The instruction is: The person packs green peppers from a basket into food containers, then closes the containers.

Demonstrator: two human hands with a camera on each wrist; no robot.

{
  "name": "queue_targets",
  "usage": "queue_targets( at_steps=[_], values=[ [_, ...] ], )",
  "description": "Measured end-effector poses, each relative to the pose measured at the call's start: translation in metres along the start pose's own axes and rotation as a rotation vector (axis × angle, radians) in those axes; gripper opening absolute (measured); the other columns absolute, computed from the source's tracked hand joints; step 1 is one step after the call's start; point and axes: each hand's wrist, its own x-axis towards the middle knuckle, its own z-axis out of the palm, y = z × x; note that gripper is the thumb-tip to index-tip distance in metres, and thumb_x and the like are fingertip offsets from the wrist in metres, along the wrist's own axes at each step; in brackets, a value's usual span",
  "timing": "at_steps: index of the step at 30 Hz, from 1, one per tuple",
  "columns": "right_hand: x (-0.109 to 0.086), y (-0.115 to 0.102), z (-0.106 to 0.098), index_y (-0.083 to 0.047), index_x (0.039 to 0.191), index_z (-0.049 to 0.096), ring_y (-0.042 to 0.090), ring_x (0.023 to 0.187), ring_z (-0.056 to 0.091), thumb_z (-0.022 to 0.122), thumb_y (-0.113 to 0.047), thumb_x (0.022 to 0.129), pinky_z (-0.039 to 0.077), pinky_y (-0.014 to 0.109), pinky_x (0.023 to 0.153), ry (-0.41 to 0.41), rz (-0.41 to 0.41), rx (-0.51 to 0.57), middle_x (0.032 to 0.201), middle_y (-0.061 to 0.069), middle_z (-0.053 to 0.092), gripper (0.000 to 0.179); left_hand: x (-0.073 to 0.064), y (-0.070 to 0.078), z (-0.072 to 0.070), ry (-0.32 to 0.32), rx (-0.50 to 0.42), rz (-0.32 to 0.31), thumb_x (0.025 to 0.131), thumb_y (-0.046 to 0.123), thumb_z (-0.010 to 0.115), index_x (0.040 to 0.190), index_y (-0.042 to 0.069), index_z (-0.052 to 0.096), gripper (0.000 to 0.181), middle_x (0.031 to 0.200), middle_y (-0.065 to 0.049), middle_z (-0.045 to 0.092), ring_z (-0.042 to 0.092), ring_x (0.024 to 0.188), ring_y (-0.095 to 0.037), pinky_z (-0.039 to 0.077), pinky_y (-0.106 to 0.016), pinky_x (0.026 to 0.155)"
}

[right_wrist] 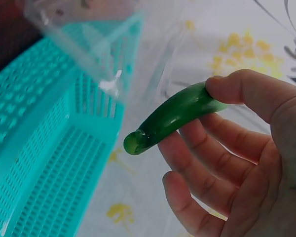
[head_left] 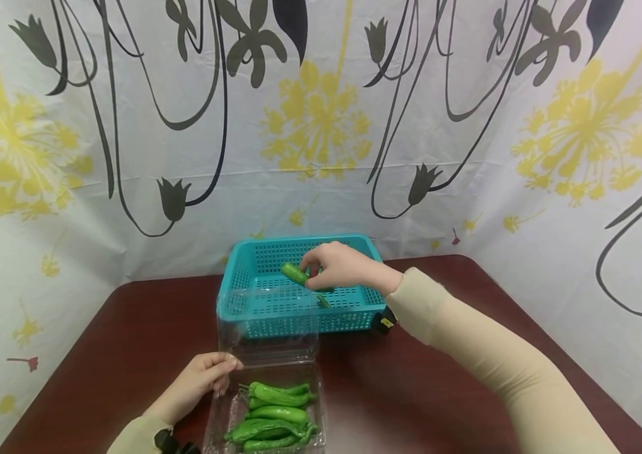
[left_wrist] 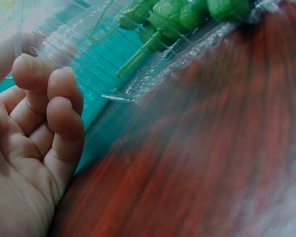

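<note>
My right hand (head_left: 339,265) pinches a green pepper (right_wrist: 180,111) between thumb and fingers, above the turquoise plastic basket (head_left: 355,323). In the right wrist view the pepper's blunt end points away from the hand. My left hand (head_left: 198,381) grips the upper left edge of a clear plastic clamshell box (head_left: 221,410) near its hinge, fingers curled at the rim. Several green peppers (head_left: 278,414) lie side by side in the box, and some show through its clear wall in the left wrist view. The raised clear lid (head_left: 270,343) overlaps the front of the basket in the head view.
Box and basket stand on a dark red-brown table (head_left: 400,391). A white curtain (head_left: 321,202) with yellow and grey flower prints hangs behind and along both sides. A slim green piece (head_left: 323,301) shows low in the basket, below the right hand.
</note>
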Motion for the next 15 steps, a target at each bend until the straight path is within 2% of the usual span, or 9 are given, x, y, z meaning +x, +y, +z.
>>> queue_targets(
  at_steps=[8, 15],
  values=[
    [-0.003, -0.026, 0.014, -0.013, 0.113, 0.070, 0.006, 0.064, 0.058, 0.068, -0.019, 0.090, 0.048, 0.027, 0.062, -0.023, -0.073, -0.036, 0.086, -0.008, 0.065, 0.024, -0.001, 0.001, 0.000, -0.015, -0.016, 0.014, 0.101, 0.024, 0.052, 0.107, 0.006, 0.070, 0.026, 0.061, 0.007, 0.050, 0.049, 0.058, -0.009, 0.047, -0.029, 0.062],
    [-0.009, -0.046, 0.036, -0.014, 0.112, 0.071, 0.004, 0.060, 0.055, 0.068, -0.019, 0.089, 0.046, 0.024, 0.059, -0.069, -0.147, -0.052, 0.084, -0.012, 0.063, 0.023, 0.000, -0.001, -0.001, -0.017, -0.025, 0.022, 0.102, 0.024, 0.052, 0.105, 0.007, 0.070, 0.025, 0.062, 0.007, 0.050, 0.048, 0.058, -0.008, 0.047, -0.028, 0.062]
  ],
)
